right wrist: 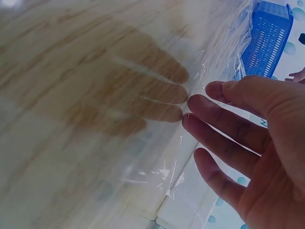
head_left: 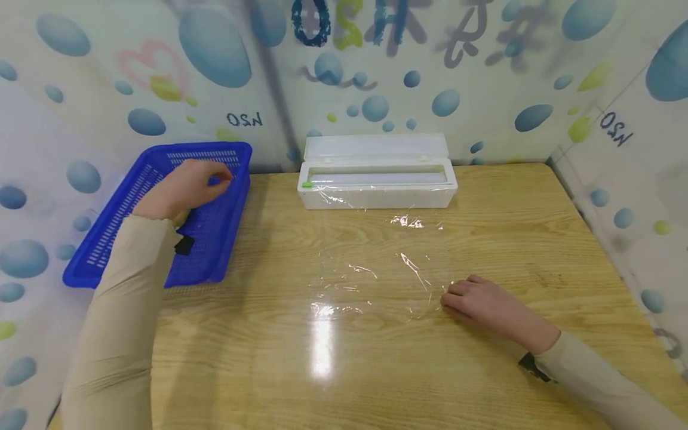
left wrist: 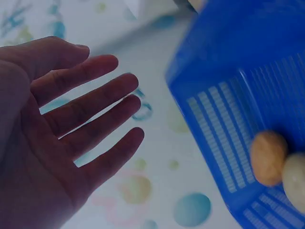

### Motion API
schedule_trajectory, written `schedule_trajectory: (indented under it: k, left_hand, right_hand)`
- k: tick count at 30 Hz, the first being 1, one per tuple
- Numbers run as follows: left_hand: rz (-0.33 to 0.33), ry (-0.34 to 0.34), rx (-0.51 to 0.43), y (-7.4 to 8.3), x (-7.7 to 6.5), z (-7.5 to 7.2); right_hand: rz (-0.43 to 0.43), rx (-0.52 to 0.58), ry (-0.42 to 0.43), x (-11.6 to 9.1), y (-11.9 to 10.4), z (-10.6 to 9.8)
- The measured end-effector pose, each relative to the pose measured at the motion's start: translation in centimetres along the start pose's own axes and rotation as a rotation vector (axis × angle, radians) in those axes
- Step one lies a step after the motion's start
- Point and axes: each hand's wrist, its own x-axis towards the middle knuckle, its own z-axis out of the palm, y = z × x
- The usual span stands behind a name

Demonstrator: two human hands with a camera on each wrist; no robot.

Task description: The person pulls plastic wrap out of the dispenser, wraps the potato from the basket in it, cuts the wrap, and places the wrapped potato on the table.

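My left hand (head_left: 185, 188) is over the blue plastic basket (head_left: 232, 230), and in the left wrist view its fingers are spread with nothing in them. Inside the basket in that view lie a brown, rounded thing (left wrist: 268, 158) and a paler one (left wrist: 296, 183) beside it. A sheet of clear cling film (head_left: 371, 272) lies slightly wrinkled on the table, running from the white dispenser box (head_left: 378, 200). At the near right corner of the film, my right hand (head_left: 494, 310) rests its fingertips on the tabletop, fingers extended in the right wrist view.
The dispenser's lid (head_left: 376, 146) stands raised against the patterned wall (head_left: 365, 71) behind, and a green slider (head_left: 307, 184) sits at its left front edge. The wooden table (head_left: 258, 370) meets another wall on the right. The basket stands at the table's left side.
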Motion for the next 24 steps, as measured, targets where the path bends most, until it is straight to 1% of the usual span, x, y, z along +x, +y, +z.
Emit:
schedule_trajectory:
  k: [5,8,10,13,15,17,18,21,22,24]
  left_hand:
    - [-0.187,-0.081,-0.013,-4.5,0.0,-0.8]
    - [-0.265,-0.132,-0.024,-6.6,-0.3,-0.8]
    - [-0.296,-0.157,-0.031,-7.8,-0.5,-0.6]
    - [-0.35,-0.189,-0.049,-9.7,-0.9,0.1]
    - [-0.382,-0.195,-0.055,-11.0,-1.4,0.8]
    - [-0.433,-0.212,-0.077,-12.1,-2.1,1.5]
    - [-0.466,-0.224,-0.092,-12.6,-2.4,1.8]
    - [-0.537,-0.248,-0.139,-13.9,-3.4,3.0]
    - [-0.556,-0.252,-0.156,-14.3,-3.5,3.4]
    - [-0.571,-0.252,-0.175,-15.0,-3.7,4.4]
  right_hand:
    - [-0.009,-0.008,0.016,0.2,0.0,0.0]
    - [-0.009,0.0,0.008,0.4,0.0,0.0]
    - [-0.007,0.004,0.003,0.4,0.0,0.0]
    - [0.001,0.006,-0.002,0.4,0.0,0.1]
    - [0.001,0.006,0.009,0.4,0.0,0.1]
    - [0.001,0.005,0.018,0.4,0.1,0.1]
    - [0.001,0.007,0.02,0.4,0.1,0.0]
    - [0.003,0.01,0.012,0.4,0.1,-0.1]
    - [0.008,0.011,0.002,0.3,0.0,-0.1]
    - [0.022,0.015,-0.022,0.3,0.0,-0.2]
